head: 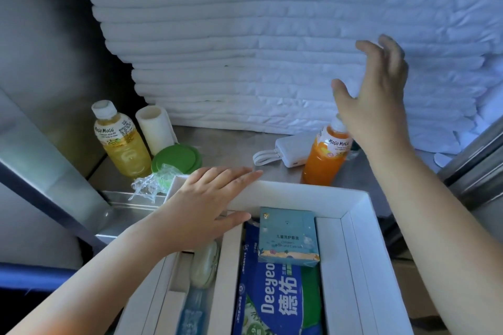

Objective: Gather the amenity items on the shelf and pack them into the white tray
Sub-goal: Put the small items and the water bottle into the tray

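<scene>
While grips slack, right hand (378, 95) above "Mogu Mogu" bottle (326, 160), left hand (206, 198) on tray (299, 193) by "Deeyeo" pack (272, 302).

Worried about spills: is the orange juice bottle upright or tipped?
Upright: the orange juice bottle stands on its base on the shelf, white cap on top.

A stainless-steel shelf (226, 149) runs back to a tall stack of folded white linens (245, 35) that fills the rear. A dull grey metal side panel (40, 35) closes the left and a metal frame (476, 160) edges the right. The light is dim and bluish.
</scene>
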Action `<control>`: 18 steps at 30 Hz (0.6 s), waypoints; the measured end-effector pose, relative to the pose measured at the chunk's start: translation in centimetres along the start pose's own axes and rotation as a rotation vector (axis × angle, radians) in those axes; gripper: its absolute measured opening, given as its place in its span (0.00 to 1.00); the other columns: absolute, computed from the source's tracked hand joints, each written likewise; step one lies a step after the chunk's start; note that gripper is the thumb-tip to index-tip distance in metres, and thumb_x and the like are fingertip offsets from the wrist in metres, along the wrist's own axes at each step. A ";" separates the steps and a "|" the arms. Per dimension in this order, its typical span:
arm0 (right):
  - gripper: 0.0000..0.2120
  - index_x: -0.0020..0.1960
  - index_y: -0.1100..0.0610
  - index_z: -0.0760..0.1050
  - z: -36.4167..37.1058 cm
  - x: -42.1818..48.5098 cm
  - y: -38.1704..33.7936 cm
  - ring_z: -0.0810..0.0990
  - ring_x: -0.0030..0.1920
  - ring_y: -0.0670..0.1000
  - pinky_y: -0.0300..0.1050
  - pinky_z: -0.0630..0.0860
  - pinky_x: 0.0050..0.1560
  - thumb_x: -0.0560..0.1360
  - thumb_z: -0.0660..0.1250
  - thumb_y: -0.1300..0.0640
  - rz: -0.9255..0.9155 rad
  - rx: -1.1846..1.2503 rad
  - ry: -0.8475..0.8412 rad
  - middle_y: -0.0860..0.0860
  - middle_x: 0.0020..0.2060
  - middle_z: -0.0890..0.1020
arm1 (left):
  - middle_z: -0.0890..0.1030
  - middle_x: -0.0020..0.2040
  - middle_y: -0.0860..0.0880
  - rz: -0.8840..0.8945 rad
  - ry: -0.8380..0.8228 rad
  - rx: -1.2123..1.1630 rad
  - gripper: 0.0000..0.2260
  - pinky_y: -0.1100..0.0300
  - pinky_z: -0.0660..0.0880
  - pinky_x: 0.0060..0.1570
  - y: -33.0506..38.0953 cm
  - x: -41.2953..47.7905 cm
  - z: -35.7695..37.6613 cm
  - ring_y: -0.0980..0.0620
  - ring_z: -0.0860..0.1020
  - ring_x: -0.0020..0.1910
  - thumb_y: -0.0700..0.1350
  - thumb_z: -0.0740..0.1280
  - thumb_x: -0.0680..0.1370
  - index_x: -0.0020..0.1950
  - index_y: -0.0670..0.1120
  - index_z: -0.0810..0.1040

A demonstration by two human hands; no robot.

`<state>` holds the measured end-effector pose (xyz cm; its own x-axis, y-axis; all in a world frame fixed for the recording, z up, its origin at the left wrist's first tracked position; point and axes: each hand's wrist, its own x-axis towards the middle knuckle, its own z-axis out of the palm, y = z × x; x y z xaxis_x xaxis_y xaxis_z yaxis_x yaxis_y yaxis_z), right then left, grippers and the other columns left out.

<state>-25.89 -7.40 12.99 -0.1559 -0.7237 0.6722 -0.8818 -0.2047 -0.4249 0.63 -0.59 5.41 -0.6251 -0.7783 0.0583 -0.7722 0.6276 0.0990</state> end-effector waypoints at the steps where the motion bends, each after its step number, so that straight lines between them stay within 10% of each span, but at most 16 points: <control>1: 0.26 0.70 0.59 0.63 0.5 0.7 0.3 0.56 0.72 0.59 0.54 0.64 0.67 0.75 0.65 0.54 0.087 0.012 -0.002 0.58 0.73 0.57 | 0.54 0.74 0.63 0.005 0.004 -0.024 0.29 0.71 0.36 0.62 -0.1 0.0 0.0 0.62 0.51 0.69 0.66 0.42 0.75 0.75 0.62 0.42; 6: 0.32 0.74 0.60 0.57 2.5 1.8 1.9 0.50 0.75 0.60 0.54 0.60 0.70 0.74 0.66 0.57 0.285 -0.056 0.046 0.60 0.75 0.49 | 0.54 0.73 0.64 0.005 0.012 -0.067 0.28 0.73 0.35 0.61 -0.1 0.1 0.1 0.65 0.50 0.68 0.66 0.44 0.75 0.74 0.64 0.42; 18: 0.30 0.68 0.52 0.66 2.5 1.5 2.9 0.68 0.61 0.58 0.45 0.67 0.44 0.69 0.62 0.72 0.263 0.055 0.115 0.55 0.63 0.69 | 0.54 0.73 0.66 -0.003 0.030 -0.088 0.28 0.75 0.33 0.60 -0.2 0.1 0.3 0.66 0.49 0.67 0.66 0.45 0.75 0.73 0.66 0.41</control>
<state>-27.54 -10.68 11.25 -0.4281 -0.6778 0.5978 -0.7797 -0.0574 -0.6235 0.72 -0.82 5.14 -0.6183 -0.7811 0.0872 -0.7601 0.6225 0.1861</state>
